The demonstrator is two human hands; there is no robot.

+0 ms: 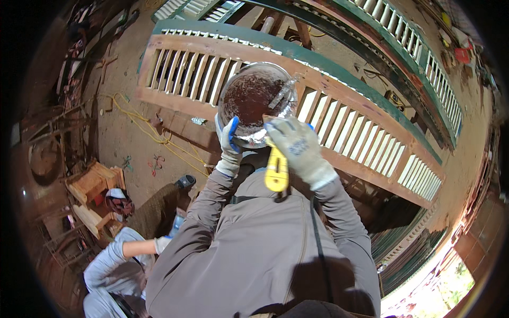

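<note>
A round metal pan (231,87) with a dark reddish-brown residue inside rests over the unpainted louvred wooden panel. My left hand (229,140), in a white glove with blue on the fingers, grips the pan's near left rim. In my right hand (297,146), gloved alike, is a scraper with a yellow handle (277,169) pointing back toward me. A flat brownish edge pokes out beyond my fingers at the pan's near right rim; most of the blade is hidden. Inside the pan's right side lies a narrow greyish strip (280,95), its kind unclear.
Beneath the pan stretches the louvred panel (366,139), with green-framed panels (419,69) behind it. A yellow cord (140,124) lies loosely on the floor at left, near a small wooden stool (95,183). Another person's grey sleeve (114,252) is close at lower left.
</note>
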